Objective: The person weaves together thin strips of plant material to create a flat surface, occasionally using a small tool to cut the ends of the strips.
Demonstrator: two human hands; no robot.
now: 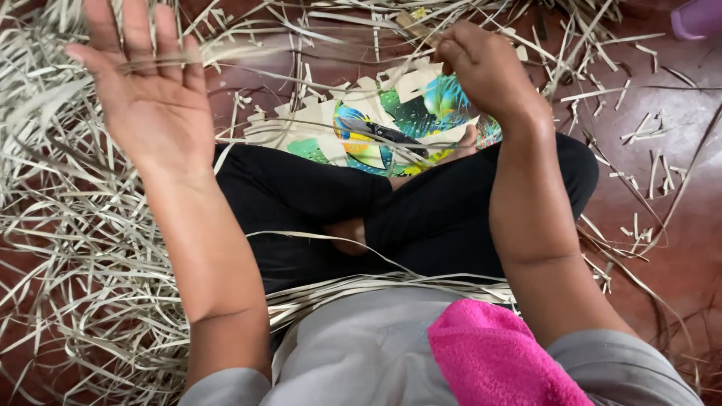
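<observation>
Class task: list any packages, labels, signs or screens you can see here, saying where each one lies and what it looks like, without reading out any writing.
Printed sheet: flat on the red-brown floor ahead of the crossed legs, below the right hand; bright green, blue, yellow and orange picture, partly hidden by pale strips.
No signs or screens show.

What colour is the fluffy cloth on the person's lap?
Bright pink. The cloth shows clearly in the head view, low down beside the right arm.

Your left hand [147,90] lost its fingertips to the top edge, and your right hand [489,71] hid whatever it pinched.
</observation>
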